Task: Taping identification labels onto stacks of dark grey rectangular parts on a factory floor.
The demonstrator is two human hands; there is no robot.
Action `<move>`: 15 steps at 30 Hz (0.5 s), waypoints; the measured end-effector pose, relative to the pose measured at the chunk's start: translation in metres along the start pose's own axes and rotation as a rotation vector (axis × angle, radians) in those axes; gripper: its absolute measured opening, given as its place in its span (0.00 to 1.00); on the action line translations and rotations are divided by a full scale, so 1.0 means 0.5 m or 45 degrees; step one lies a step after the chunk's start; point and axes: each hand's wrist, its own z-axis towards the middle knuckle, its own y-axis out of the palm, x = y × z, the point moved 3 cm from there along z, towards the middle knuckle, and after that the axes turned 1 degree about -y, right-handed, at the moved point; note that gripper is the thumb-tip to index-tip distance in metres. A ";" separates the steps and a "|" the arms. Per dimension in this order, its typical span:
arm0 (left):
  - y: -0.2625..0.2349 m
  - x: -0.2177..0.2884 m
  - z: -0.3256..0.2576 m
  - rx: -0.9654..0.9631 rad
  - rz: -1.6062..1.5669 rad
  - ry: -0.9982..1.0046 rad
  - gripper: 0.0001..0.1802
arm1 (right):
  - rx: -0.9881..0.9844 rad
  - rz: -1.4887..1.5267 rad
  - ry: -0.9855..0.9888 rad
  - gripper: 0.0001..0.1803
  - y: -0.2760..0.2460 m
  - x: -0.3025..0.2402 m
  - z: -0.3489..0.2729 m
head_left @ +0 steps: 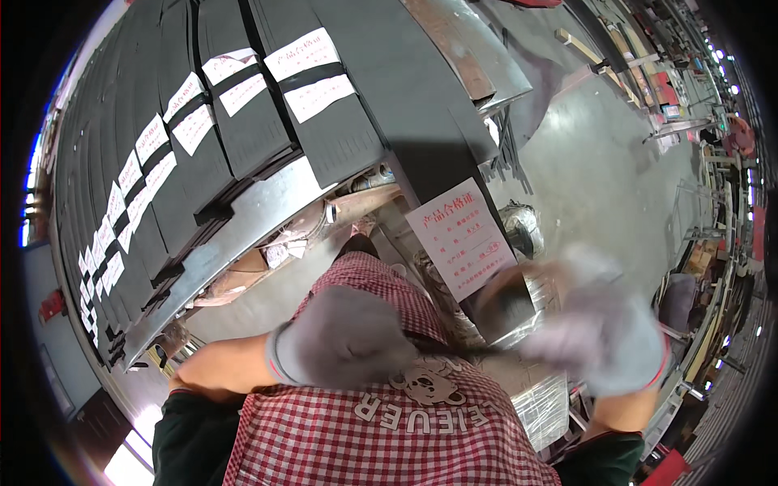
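My left hand (348, 338), in a grey knit glove, is a rounded, blurred fist in front of my apron (348, 437). A thin dark strip (474, 351) runs from it toward my right hand (596, 328), also gloved. Motion smears the right hand's fingers, so their grip does not show. Between the hands, a white printed label (462, 239) with red lettering lies on the near end of a long dark grey panel stack (433, 162). A blurred brownish patch beside the right hand covers part of that end; I cannot make out what it is.
Several bundled stacks of dark grey panels (332, 146) stand on a metal-edged table (275, 190) at left, with white labels under black bands. Plastic-wrapped material (543, 409) sits below my right hand. Shelving with assorted parts (713, 235) lines the far right, beyond the grey floor (600, 170).
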 end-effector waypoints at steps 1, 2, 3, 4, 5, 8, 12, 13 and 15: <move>-0.007 -0.043 -0.022 0.064 0.086 -0.183 0.08 | 0.229 -0.306 0.200 0.11 -0.044 0.047 0.001; -0.006 -0.095 -0.034 0.117 0.161 -0.358 0.06 | 0.463 -0.622 0.408 0.09 -0.086 0.096 0.003; 0.012 -0.160 -0.023 0.112 0.176 -0.402 0.07 | 0.261 -0.999 0.392 0.05 -0.089 0.168 0.000; 0.034 -0.231 -0.007 0.119 0.205 -0.450 0.09 | 0.041 -1.363 0.348 0.03 -0.070 0.268 -0.005; 0.072 -0.283 0.020 0.220 -0.099 -0.349 0.10 | 0.117 -0.963 0.275 0.03 -0.024 0.355 -0.007; 0.106 -0.359 0.053 0.223 -0.572 -0.387 0.11 | 0.112 -0.272 0.432 0.06 0.013 0.421 0.034; 0.121 -0.406 0.038 0.079 -0.885 -0.426 0.09 | 0.686 -0.430 0.338 0.11 0.011 0.269 0.048; 0.119 -0.405 0.036 0.106 -0.889 -0.425 0.09 | 0.620 -0.144 0.318 0.11 0.023 0.209 0.029; 0.122 -0.391 0.046 0.153 -1.079 -0.272 0.09 | 0.549 0.131 0.299 0.11 0.022 0.151 0.037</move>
